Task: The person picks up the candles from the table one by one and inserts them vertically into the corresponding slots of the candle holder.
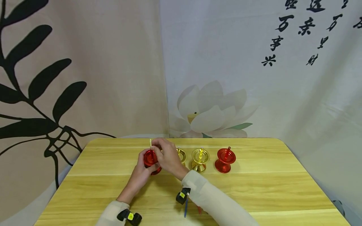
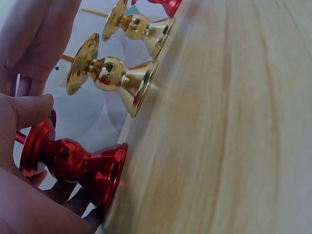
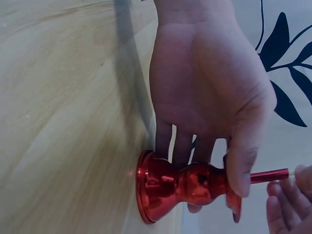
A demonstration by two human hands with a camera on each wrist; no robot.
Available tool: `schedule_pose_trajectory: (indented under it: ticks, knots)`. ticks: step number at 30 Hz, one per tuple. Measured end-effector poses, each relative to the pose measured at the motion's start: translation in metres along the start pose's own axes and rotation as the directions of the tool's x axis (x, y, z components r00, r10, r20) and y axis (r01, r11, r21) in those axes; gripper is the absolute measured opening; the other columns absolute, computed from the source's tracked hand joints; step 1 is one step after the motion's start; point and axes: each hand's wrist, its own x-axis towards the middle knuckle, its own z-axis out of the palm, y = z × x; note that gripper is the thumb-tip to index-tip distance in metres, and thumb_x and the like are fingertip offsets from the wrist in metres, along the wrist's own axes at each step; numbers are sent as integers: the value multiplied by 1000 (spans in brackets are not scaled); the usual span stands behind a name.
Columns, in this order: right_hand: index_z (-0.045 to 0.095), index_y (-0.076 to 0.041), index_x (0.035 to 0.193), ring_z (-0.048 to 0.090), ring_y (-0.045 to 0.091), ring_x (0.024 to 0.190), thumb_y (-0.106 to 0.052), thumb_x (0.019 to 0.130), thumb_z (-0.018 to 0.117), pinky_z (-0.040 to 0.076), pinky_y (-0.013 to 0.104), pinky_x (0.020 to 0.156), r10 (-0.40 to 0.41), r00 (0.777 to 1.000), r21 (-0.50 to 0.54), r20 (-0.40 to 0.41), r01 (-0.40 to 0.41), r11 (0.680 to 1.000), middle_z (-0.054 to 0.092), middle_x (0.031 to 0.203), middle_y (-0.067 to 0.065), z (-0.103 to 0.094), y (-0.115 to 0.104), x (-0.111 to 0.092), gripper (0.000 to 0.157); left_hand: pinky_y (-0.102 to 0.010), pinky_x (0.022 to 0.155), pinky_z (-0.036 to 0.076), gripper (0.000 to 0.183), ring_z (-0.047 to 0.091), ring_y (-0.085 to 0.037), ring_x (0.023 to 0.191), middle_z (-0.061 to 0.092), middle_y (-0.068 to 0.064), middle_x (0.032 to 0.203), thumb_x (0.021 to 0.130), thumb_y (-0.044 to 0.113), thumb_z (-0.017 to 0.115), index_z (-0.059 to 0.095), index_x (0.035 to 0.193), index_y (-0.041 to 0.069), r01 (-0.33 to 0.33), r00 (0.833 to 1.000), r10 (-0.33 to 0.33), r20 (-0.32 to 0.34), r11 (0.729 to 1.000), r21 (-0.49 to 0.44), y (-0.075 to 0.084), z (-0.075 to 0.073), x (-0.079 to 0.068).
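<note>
My left hand [image 1: 141,174] grips a shiny red candle holder [image 3: 195,185] standing on the table. Its thumb lies on the dish, with the fingers behind the stem. A thin red tube [image 3: 269,176] rises from that dish. Over the tube, my right hand [image 1: 169,157] pinches a thin pale yellow stick [image 1: 150,143] whose lower end meets the tube's top. The right fingertips are partly cut off in the right wrist view. To the right stand two gold candle holders [image 1: 200,157] [image 2: 109,73] and another red candle holder [image 1: 225,160], each with a thin upright piece.
On the wooden table [image 1: 268,182], a blue stick [image 1: 185,208] and a red stick [image 1: 199,209] lie near the front, partly covered by the right sleeve. A printed curtain [image 1: 127,78] hangs behind the table's far edge. Both wrists carry black cameras.
</note>
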Motion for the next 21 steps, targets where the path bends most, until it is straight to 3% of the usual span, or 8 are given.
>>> schedule_pose_trajectory:
  ticks: [5,11,16,21]
  knots:
    - [66,-5,110,65,8,90,-8,96,64,53,22,80,31,999,30,15,-31,999,68,101,2,-11,-8,-3,15,-54,106,34,74,44,-31,132,45,-12,144,90,32,72,26,147,22,2,1000,-2,12,1000,0,-1,1,1]
    - [65,-6,111,63,5,90,-10,97,62,52,20,78,12,999,25,39,-13,1000,66,100,-1,-32,-23,-13,14,-56,107,33,77,42,-33,133,43,-12,145,89,35,73,25,148,23,26,1000,-26,16,1000,0,-1,0,2]
    - [66,-9,109,62,5,90,-14,97,63,54,25,77,3,999,41,52,-5,999,66,100,-2,-49,-30,-31,13,-56,105,36,76,42,-34,132,42,-14,144,90,34,72,24,148,23,31,999,-31,10,999,10,-3,-1,2]
    - [67,-16,106,60,4,88,-14,96,66,53,28,75,42,996,33,80,-45,998,65,97,-8,-68,-28,-56,10,-56,105,35,75,43,-35,132,44,-16,144,91,32,71,24,149,23,42,999,-43,14,998,40,1,-1,1]
